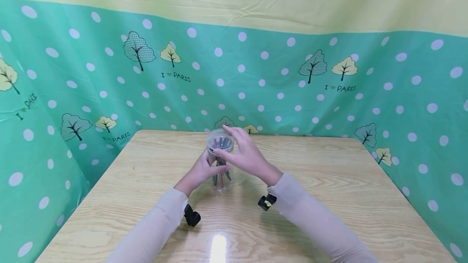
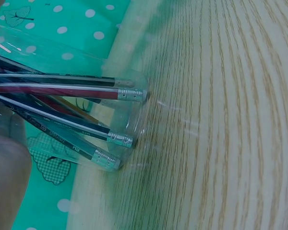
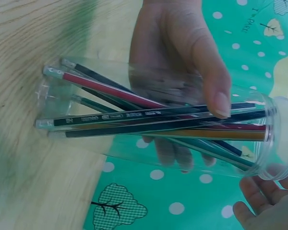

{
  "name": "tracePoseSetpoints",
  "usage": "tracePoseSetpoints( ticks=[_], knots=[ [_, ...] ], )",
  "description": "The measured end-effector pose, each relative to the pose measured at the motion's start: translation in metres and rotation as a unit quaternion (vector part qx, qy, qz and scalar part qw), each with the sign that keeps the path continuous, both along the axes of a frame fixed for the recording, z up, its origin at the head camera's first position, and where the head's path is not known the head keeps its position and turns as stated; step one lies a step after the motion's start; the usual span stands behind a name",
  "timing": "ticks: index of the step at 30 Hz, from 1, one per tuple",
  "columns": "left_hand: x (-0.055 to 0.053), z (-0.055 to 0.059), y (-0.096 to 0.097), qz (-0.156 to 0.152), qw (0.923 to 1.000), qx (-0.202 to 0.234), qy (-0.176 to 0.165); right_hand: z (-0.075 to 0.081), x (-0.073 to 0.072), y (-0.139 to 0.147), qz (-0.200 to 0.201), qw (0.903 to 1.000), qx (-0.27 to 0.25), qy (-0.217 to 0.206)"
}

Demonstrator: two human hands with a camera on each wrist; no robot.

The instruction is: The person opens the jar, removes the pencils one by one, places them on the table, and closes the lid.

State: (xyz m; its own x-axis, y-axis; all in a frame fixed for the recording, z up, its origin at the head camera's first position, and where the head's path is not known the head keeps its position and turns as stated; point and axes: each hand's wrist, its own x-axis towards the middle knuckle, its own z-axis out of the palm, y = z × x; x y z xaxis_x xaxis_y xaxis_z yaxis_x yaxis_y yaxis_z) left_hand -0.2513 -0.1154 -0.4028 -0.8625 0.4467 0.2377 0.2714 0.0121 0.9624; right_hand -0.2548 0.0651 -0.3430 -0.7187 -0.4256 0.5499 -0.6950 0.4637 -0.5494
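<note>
A tall clear plastic jar (image 1: 219, 186) stands upright near the middle of the table. Several dark, red and yellow pencils (image 3: 134, 115) lean at angles inside it, their metal-banded ends at the bottom. My left hand (image 1: 202, 170) grips the jar's body, its thumb across the near side and fingers behind, seen through the plastic in the right wrist view. Over the top, my right hand (image 1: 250, 155) holds the clear round lid (image 3: 281, 136) by its edge, thumb on the near side and fingers on the far side. The lid sits at the jar's mouth.
The light wood-grain table (image 1: 321, 182) reaches back to a green dotted curtain (image 1: 241, 68) with printed trees. More of that curtain hangs along the left and right sides. Small black cameras (image 1: 191, 216) are strapped at both wrists, beneath the light sleeves (image 1: 157, 226).
</note>
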Motion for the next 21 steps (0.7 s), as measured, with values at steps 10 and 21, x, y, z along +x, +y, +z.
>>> tracePoseSetpoints(
  ticks=[10, 21],
  knots=[
    [-0.002, -0.003, 0.0, 0.001, 1.0, -0.002, 0.006, 0.005, 0.008, 0.006, 0.007, 0.9999, 0.003, 0.007],
    [-0.004, -0.004, -0.001, 0.002, 0.9999, 0.004, 0.014, 0.008, 0.023, 0.014, 0.025, 0.999, 0.02, 0.031]
  ],
)
